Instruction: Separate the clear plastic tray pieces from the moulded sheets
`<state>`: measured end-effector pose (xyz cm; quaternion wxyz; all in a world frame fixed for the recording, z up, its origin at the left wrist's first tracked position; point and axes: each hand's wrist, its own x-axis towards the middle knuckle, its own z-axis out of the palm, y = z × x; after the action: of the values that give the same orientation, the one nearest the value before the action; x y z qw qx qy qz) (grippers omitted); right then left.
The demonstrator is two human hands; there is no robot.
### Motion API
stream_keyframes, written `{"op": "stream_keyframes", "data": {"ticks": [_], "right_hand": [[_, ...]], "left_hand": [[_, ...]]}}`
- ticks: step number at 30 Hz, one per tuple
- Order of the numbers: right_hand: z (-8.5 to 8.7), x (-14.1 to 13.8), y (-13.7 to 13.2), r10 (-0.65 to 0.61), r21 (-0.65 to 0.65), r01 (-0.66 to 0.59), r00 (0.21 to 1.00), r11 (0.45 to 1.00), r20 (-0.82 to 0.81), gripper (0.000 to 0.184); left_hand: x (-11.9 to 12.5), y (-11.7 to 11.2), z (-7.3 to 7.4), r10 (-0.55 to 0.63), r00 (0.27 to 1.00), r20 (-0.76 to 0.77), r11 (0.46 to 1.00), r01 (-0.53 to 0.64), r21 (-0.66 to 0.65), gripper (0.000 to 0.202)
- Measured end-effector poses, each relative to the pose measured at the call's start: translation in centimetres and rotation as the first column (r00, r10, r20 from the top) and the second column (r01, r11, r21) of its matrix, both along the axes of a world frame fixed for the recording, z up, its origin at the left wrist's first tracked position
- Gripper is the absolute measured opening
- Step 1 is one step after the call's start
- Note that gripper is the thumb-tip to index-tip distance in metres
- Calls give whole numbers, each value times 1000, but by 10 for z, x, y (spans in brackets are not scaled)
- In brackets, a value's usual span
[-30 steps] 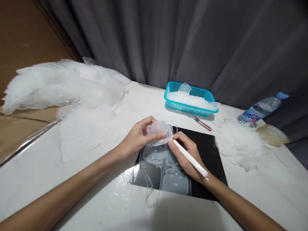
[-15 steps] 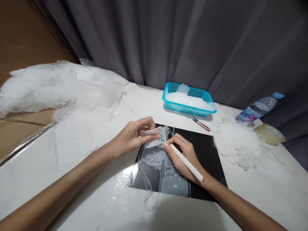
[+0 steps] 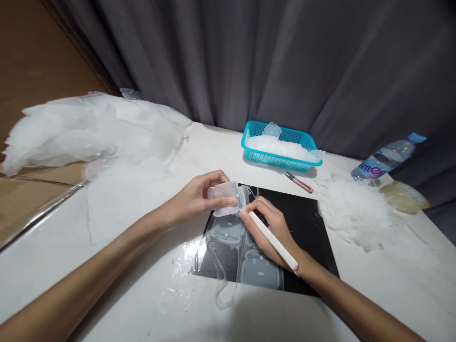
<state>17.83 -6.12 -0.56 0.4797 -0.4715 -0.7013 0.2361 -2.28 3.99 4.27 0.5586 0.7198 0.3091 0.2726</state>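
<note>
My left hand [image 3: 201,197] pinches a small translucent, rubbery-looking piece [image 3: 221,191], thumb across its face and fingers behind. In my right hand [image 3: 272,228] is a slim white pen-like tool [image 3: 277,246], held like a pencil; its tip is hidden by my fingertips at the piece's right edge. Under both hands lies a translucent moulded sheet [image 3: 261,271] with several rounded panels, one cut-out opening and a loose thin strip [image 3: 223,287] hanging past the mat. The sheet rests on a black mat [image 3: 302,221].
A blue basket [image 3: 285,164] of translucent pieces stands at the back, with pink-handled snips [image 3: 299,182] before it. Left is a large heap of translucent pieces [image 3: 92,126]. On the right are thin scraps [image 3: 359,213], a tape roll [image 3: 404,197] and a water bottle [image 3: 388,159].
The piece in my left hand has turned so that its flat face shows more. The white tool has shifted slightly with my right hand, still by the piece's edge.
</note>
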Motion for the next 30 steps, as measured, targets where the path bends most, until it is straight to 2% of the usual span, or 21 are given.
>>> {"op": "stream_keyframes", "data": {"ticks": [14,26,30], "right_hand": [[0,1,-4,5,37,-4,1000,999,-27,8],[0,1,-7,-12,80,12,1000,997,-1,9],[0,0,-7,-57,111,54,998,992,26,8]], "left_hand": [[0,-3,-2,-51,994,96,998,53,-22,25],[7,-13,-2,-39,999,20,993,41,-107,39],[9,-16,3,-32,999,1,994,32,-100,36]]}}
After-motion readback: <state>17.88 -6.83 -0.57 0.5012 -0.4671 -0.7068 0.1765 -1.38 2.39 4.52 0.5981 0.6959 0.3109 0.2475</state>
